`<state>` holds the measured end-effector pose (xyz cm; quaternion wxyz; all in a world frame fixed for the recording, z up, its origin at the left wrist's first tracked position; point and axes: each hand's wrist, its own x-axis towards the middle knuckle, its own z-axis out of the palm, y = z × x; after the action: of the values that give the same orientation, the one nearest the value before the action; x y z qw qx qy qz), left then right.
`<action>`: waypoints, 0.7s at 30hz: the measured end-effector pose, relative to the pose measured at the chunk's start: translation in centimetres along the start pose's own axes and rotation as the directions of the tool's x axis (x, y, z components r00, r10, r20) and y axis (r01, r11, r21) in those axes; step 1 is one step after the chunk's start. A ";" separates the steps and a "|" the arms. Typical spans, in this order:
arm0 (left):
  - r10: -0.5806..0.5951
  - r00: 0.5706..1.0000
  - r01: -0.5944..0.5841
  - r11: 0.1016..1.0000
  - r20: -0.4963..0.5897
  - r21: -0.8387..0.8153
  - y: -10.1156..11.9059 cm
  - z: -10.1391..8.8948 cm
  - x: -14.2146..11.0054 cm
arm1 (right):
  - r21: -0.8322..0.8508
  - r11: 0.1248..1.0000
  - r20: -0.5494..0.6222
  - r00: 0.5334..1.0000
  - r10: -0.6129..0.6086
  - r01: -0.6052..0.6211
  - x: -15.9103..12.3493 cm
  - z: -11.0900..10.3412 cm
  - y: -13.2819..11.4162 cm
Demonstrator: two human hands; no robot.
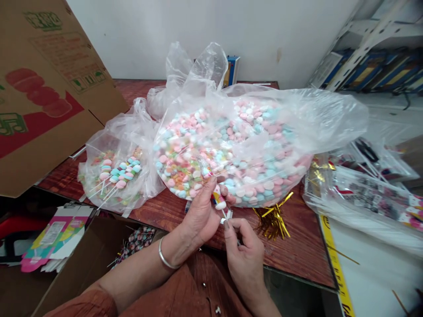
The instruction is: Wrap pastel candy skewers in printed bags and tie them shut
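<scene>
My left hand (200, 213), with a silver bangle at the wrist, is closed around a marshmallow lollipop (218, 198) in a printed clear wrapper. The lollipop tilts, its stick end pointing down toward my right hand (245, 246). Thumb and fingers of that hand pinch the lower end of the white stick. Right behind both hands sits a big clear plastic bag (271, 149) full of pastel marshmallow pieces. To its left, a smaller clear bag (115, 193) has several marshmallow sticks lying on it.
A printed cardboard box (49, 57) stands at the left. Below the table edge, an open carton (89, 251) holds wrapped lollipops. Gold twist ties (272, 218) lie on the wooden table (297, 246). Plastic packets (366, 193) pile up at right, below a shelf (360, 57).
</scene>
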<state>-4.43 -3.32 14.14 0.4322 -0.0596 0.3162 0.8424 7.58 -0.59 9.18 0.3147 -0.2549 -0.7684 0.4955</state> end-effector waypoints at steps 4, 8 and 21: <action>-0.028 1.000 0.027 0.997 0.005 0.069 -1.8 -0.1 -1.0 | -0.129 0.987 -0.089 0.991 -0.103 0.091 0.6 0.7 0.1; -0.054 0.999 0.053 0.993 0.003 0.107 -2.0 -0.5 -1.0 | -0.118 0.993 -0.101 0.994 -0.044 0.032 1.1 0.5 0.3; -0.010 0.996 0.014 0.999 0.092 -0.044 1.1 -0.3 0.7 | 0.452 0.761 0.331 0.880 0.341 -0.465 -0.4 -0.7 0.1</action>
<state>-5.75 -3.44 14.19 0.4500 -0.0324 0.2767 0.8485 8.41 -0.45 9.23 0.1662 -0.2619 -0.5633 0.7658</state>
